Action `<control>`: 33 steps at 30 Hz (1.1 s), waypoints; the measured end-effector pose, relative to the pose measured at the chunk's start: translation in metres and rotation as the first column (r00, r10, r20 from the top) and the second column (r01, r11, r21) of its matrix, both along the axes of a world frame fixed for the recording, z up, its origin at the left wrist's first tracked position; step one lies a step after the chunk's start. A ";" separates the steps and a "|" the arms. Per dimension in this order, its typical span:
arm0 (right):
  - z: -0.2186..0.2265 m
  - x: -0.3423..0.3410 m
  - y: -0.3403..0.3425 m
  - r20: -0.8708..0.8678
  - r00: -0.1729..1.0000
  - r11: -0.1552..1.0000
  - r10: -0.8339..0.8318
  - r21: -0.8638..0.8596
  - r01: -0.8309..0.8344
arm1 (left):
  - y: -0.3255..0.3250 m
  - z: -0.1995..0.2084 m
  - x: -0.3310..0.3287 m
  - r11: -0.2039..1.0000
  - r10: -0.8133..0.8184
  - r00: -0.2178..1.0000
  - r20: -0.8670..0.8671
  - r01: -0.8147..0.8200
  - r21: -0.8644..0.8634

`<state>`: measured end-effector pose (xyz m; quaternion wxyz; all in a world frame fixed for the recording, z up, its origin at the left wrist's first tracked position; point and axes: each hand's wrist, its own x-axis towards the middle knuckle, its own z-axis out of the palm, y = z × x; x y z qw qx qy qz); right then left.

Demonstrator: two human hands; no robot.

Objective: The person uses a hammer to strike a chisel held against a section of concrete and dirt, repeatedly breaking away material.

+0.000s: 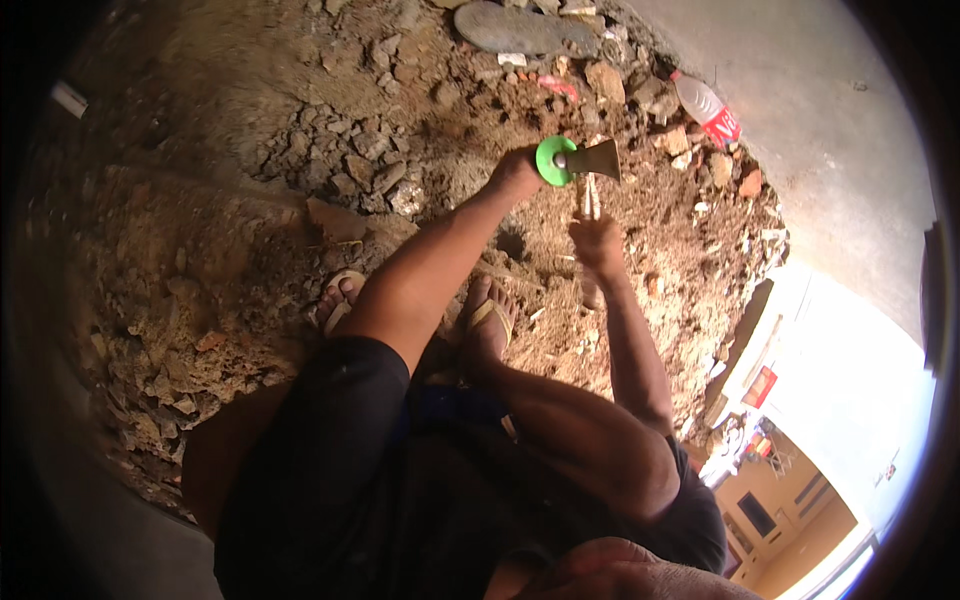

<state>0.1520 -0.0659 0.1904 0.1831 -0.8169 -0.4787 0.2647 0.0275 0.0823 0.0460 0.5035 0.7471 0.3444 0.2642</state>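
My left hand is closed just behind a round green guard, which looks like the hand guard of a chisel. The chisel's shaft is hidden by the guard and the hand. A hammer with a flared, blade-like end lies across the guard's right side, its other end at the guard's centre. My right hand is wrapped round the hammer's handle, below its shiny silver neck. The lower end of the handle shows under the fist. Broken soil and rubble lie beneath both hands.
My feet, in flip-flops, stand on the rubble near my hands. A loose shoe sole lies at the far edge, and a clear plastic bottle with a red label at the far right. A smooth grey floor borders the rubble. Grey stone chunks are heaped left.
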 end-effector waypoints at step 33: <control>0.005 -0.045 0.024 -0.462 0.846 0.950 -0.265 0.024 0.311 | -0.023 -0.033 0.005 0.995 0.096 0.995 0.018 -0.095 -0.042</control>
